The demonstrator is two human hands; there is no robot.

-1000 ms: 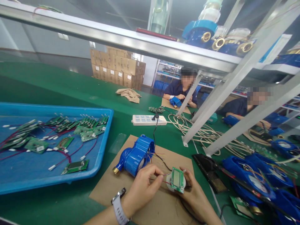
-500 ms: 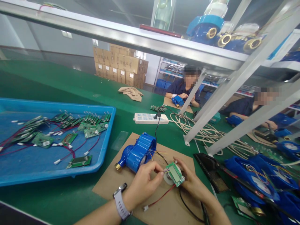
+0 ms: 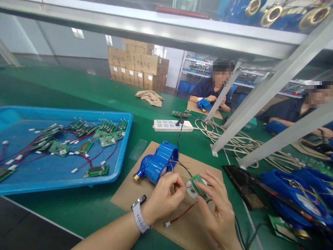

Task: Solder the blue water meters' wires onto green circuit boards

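Note:
My left hand (image 3: 168, 194), with a watch on its wrist, pinches thin wires (image 3: 188, 186) at the left edge of a green circuit board (image 3: 199, 182). The fingertips partly hide the wires. My right hand (image 3: 217, 205) has its thumb and fingers around the board's right side, covering much of its display. A pale round disc (image 3: 191, 191) lies under the board. A red-and-black lead with a white connector (image 3: 168, 224) trails toward me over the brown cardboard (image 3: 145, 199). Just beyond my left hand, a blue meter housing (image 3: 159, 163) with a brass end lies on the cardboard.
At left stands a blue tray (image 3: 122, 149) with several circuit boards. A white power strip (image 3: 166, 125) and coiled cables (image 3: 229, 139) lie beyond the cardboard. Metal posts (image 3: 249, 111), a black tool (image 3: 244, 187) and more blue meters (image 3: 288, 194) are at right. Two people sit opposite.
My right hand has shifted from the board's right edge to over its face, fingers spread wider, and the board is tilted. My left hand stays pinched beside it. The camera view has shifted.

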